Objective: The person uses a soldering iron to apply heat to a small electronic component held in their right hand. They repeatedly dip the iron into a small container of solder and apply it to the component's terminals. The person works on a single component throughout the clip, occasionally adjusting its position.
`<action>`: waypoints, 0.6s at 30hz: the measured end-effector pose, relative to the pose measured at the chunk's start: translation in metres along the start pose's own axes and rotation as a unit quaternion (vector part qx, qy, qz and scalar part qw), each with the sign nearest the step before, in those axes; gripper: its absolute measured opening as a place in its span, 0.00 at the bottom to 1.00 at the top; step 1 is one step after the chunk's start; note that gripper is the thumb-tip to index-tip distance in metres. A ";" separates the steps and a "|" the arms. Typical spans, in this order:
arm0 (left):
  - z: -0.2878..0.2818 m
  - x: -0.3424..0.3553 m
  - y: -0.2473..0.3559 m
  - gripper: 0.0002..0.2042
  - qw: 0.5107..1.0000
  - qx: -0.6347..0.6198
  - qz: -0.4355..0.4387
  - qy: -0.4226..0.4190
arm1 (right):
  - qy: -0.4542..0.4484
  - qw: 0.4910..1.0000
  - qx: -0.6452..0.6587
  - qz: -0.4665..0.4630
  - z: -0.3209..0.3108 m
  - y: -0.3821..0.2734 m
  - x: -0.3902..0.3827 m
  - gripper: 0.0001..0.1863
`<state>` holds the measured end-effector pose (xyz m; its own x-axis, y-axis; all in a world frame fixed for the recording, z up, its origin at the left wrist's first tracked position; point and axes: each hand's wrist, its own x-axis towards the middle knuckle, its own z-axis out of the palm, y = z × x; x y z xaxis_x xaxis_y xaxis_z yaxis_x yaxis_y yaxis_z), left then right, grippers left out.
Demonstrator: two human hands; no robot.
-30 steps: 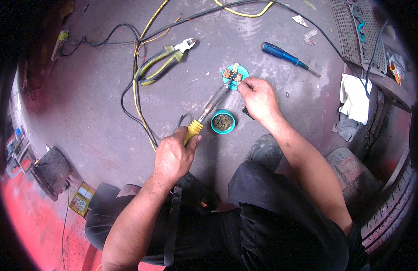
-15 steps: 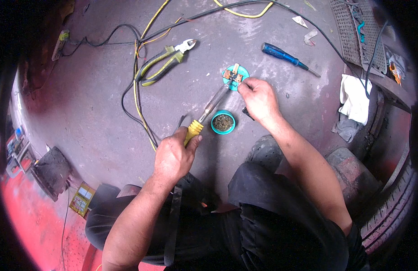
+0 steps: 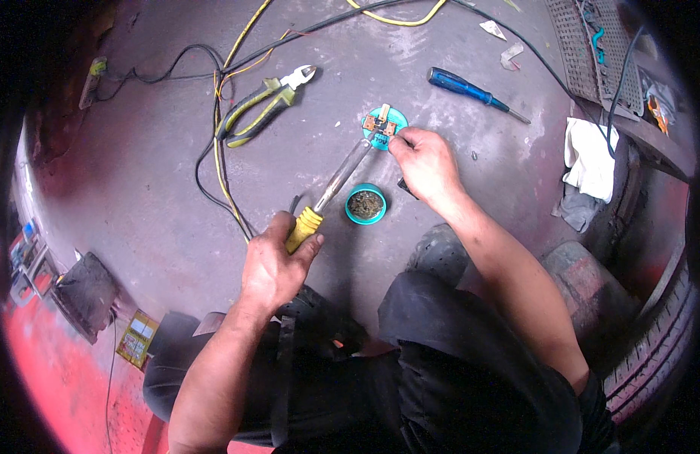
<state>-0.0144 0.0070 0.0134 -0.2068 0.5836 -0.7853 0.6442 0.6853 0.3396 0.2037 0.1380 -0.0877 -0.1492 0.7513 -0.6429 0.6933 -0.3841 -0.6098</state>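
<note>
My left hand (image 3: 274, 265) grips the yellow handle (image 3: 304, 227) of a soldering iron, whose long metal barrel (image 3: 341, 175) slants up to a small copper-coloured component (image 3: 376, 121) lying on a round teal lid (image 3: 396, 117). My right hand (image 3: 427, 168) is pinched at the lid's right edge; what its fingertips hold is too small to make out. A dark object (image 3: 407, 192) is partly hidden beneath it. Below the lid stands a round teal tin (image 3: 366, 222) with dark, coarse contents.
Green-handled cutters (image 3: 251, 113) and a blue screwdriver (image 3: 463, 87) lie on the grey floor (image 3: 138, 189). Cables (image 3: 221, 151) cross the left and top. A metal grille (image 3: 592, 53), white cloth (image 3: 588, 155) and tyre (image 3: 652, 348) line the right; a dark flat object (image 3: 85, 287) lies lower left.
The whole scene sits slightly further left in the picture. Both hands and the iron hold much the same positions relative to the lid and tin.
</note>
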 end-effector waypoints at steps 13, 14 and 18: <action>0.006 0.001 -0.006 0.17 0.999 -0.033 0.012 -0.003 | -0.003 1.000 -0.004 -0.001 0.002 0.003 0.002 0.16; 0.008 0.002 -0.008 0.17 0.999 -0.038 0.011 -0.009 | -0.003 1.000 -0.003 0.000 0.002 0.002 0.001 0.16; 0.012 0.004 -0.011 0.18 0.999 -0.040 0.012 -0.026 | -0.006 1.000 -0.007 0.006 0.002 0.005 0.003 0.16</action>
<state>-0.0136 -0.0028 0.0004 -0.1532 0.5782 -0.8014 0.5878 0.7053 0.3964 0.2051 0.1370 -0.0935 -0.1499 0.7399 -0.6558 0.7048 -0.3853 -0.5957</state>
